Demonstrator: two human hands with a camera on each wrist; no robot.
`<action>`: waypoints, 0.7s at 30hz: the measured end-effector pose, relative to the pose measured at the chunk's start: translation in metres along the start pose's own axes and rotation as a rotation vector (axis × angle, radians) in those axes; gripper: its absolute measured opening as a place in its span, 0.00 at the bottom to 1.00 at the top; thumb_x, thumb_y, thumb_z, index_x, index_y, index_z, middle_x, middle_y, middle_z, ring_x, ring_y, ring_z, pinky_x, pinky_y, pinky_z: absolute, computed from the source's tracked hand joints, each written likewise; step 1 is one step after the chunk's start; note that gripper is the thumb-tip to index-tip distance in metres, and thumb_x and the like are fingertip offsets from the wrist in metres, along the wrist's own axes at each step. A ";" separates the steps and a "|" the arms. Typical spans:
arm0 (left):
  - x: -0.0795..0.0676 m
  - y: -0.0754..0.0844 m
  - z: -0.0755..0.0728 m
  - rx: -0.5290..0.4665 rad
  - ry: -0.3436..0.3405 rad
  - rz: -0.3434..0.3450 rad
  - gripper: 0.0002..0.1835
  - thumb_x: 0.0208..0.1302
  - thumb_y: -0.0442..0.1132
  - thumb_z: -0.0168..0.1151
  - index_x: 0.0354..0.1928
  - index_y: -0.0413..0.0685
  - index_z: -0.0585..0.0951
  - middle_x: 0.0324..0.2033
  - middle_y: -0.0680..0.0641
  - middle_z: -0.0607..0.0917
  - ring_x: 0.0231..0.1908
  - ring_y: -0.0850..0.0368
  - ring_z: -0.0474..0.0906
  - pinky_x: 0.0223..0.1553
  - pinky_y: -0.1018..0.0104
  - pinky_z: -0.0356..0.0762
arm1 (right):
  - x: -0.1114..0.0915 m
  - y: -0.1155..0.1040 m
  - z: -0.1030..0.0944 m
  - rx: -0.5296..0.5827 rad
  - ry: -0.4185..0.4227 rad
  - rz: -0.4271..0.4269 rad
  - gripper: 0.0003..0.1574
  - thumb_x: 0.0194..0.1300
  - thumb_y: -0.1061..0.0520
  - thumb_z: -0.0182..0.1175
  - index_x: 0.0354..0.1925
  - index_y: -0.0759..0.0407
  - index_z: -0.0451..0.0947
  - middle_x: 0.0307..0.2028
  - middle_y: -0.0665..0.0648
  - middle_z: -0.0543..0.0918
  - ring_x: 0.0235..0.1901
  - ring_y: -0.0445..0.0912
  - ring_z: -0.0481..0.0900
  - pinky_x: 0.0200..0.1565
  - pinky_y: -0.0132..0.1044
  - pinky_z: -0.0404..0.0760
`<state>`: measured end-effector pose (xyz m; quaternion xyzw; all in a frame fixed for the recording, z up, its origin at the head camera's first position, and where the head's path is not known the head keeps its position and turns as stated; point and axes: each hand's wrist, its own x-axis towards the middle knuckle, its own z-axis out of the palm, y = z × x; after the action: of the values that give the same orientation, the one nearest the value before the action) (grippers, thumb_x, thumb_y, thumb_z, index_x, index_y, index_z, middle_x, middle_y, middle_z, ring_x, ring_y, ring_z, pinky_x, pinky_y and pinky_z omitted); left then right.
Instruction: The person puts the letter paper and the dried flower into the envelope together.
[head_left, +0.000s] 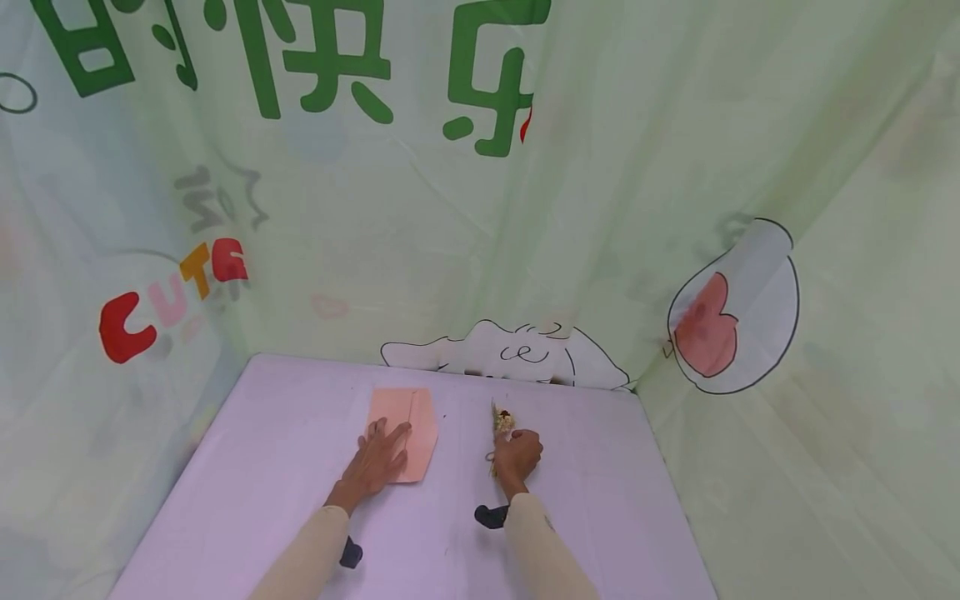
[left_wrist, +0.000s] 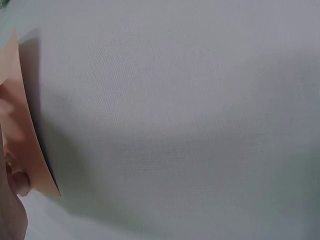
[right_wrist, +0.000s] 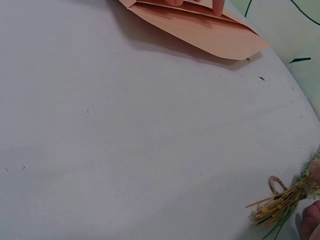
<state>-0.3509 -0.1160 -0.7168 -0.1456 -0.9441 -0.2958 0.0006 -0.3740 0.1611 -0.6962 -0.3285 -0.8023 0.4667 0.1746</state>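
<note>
A pink paper envelope (head_left: pixel 422 429) lies on the table, and my left hand (head_left: pixel 382 458) rests on its lower left part with fingers spread. In the right wrist view fingertips touch the envelope (right_wrist: pixel 200 37) along its slightly gaping seam. Its edge also shows at the left of the left wrist view, next to part of the hand (left_wrist: pixel 12 210). To the right, my right hand (head_left: pixel 519 454) grips a small bunch of dried flowers (head_left: pixel 503 419) near its tied middle. Straw-coloured stems (right_wrist: pixel 275 207) and a twine loop stick out below the fingers.
A pale lilac cloth (head_left: pixel 600 517) covers the table. Printed fabric walls (head_left: pixel 420 233) rise behind it and on both sides. Tiny dark crumbs (right_wrist: pixel 262 78) are scattered on the cloth between the envelope and the flowers. Dark straps (head_left: pixel 491 517) hang at the wrists.
</note>
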 end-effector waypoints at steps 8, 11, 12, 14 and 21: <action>0.001 0.001 0.000 0.020 0.019 0.010 0.27 0.82 0.46 0.59 0.79 0.54 0.72 0.78 0.24 0.68 0.79 0.23 0.63 0.71 0.16 0.63 | -0.001 0.001 0.000 -0.023 -0.030 -0.003 0.14 0.68 0.60 0.74 0.42 0.72 0.84 0.42 0.72 0.86 0.45 0.65 0.85 0.52 0.60 0.84; 0.001 0.001 0.000 0.021 0.016 0.011 0.27 0.82 0.46 0.60 0.79 0.54 0.72 0.78 0.24 0.68 0.79 0.23 0.63 0.71 0.15 0.63 | -0.001 0.002 0.000 -0.037 -0.027 -0.007 0.12 0.69 0.61 0.73 0.41 0.73 0.86 0.40 0.72 0.87 0.44 0.65 0.87 0.53 0.60 0.85; 0.001 0.001 0.000 0.021 0.013 0.010 0.27 0.82 0.45 0.59 0.79 0.54 0.72 0.78 0.24 0.68 0.79 0.22 0.63 0.71 0.15 0.62 | 0.000 0.002 0.001 -0.042 -0.028 -0.008 0.12 0.69 0.61 0.73 0.41 0.73 0.86 0.40 0.72 0.88 0.44 0.65 0.87 0.53 0.60 0.86; 0.001 0.002 -0.001 0.015 0.009 0.006 0.28 0.82 0.45 0.59 0.79 0.53 0.72 0.78 0.24 0.68 0.79 0.21 0.62 0.71 0.15 0.62 | 0.000 0.003 0.002 -0.046 -0.029 -0.006 0.11 0.69 0.62 0.72 0.41 0.73 0.86 0.40 0.72 0.88 0.44 0.65 0.87 0.53 0.60 0.86; 0.002 0.004 -0.004 -0.014 -0.029 -0.037 0.28 0.83 0.47 0.57 0.80 0.53 0.70 0.80 0.22 0.63 0.80 0.18 0.57 0.75 0.16 0.56 | 0.001 0.006 0.003 -0.059 -0.048 -0.015 0.10 0.69 0.63 0.71 0.42 0.73 0.88 0.41 0.72 0.87 0.45 0.65 0.87 0.53 0.60 0.86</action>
<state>-0.3521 -0.1144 -0.7106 -0.1326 -0.9444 -0.3003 -0.0195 -0.3747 0.1623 -0.7026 -0.3162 -0.8222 0.4492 0.1492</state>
